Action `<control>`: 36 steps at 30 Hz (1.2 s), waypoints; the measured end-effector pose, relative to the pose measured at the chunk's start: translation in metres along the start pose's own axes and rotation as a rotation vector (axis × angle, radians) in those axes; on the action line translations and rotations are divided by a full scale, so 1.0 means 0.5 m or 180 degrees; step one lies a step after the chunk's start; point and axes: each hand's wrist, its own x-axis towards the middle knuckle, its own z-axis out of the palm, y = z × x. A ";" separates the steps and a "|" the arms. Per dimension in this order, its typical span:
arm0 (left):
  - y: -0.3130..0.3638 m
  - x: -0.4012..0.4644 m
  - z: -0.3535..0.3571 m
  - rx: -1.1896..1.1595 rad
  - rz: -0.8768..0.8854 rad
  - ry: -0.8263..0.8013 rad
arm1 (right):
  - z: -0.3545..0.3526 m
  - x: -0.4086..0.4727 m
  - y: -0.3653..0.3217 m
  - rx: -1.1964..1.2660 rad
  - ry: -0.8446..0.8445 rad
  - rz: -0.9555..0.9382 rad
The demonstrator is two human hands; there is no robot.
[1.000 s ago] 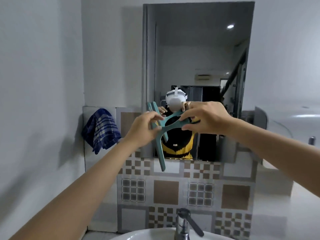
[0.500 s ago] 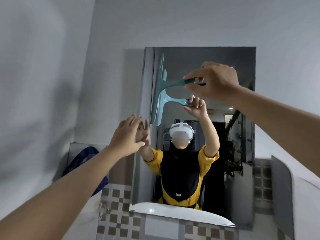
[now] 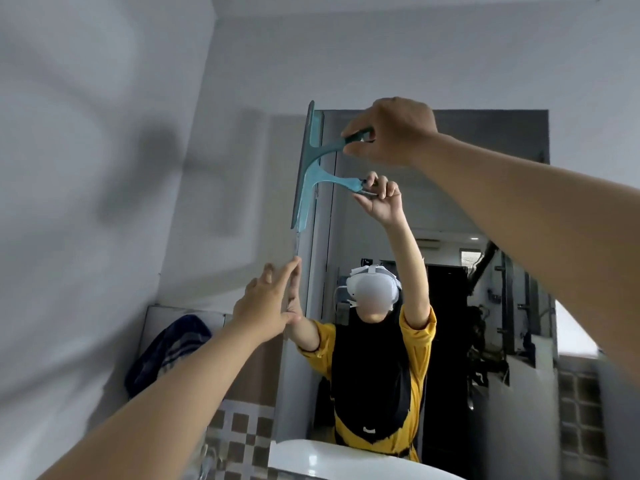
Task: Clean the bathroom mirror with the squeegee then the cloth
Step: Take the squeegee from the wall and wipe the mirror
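The teal squeegee [image 3: 309, 157] stands with its blade upright against the top left edge of the bathroom mirror [image 3: 485, 209]. My right hand [image 3: 391, 131] grips its handle high up. My left hand [image 3: 265, 304] has straight fingers that touch the mirror's left edge lower down. The blue checked cloth [image 3: 166, 351] hangs on the wall at the lower left, apart from both hands. The mirror reflects a person in yellow and black with raised arms.
A white sink rim [image 3: 346, 459] shows at the bottom, below the mirror. Brown and white patterned tiles [image 3: 239, 431] cover the wall under the mirror. Grey walls surround the mirror on the left and above.
My right hand carried the squeegee up and left to the mirror's top left edge. My left hand let go of it and moved onto the mirror's left edge. The view tilted upward.
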 end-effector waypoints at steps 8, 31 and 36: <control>-0.027 0.009 0.020 -0.0079 0.0112 -0.0043 | 0.007 -0.005 0.018 0.0049 -0.0162 0.0054; -0.032 0.020 0.034 0.0067 -0.0093 -0.0101 | -0.039 -0.113 0.169 0.0092 -0.0345 0.0173; -0.034 0.022 0.038 0.0064 -0.0137 -0.0141 | -0.042 -0.127 0.191 0.0117 -0.0323 0.0113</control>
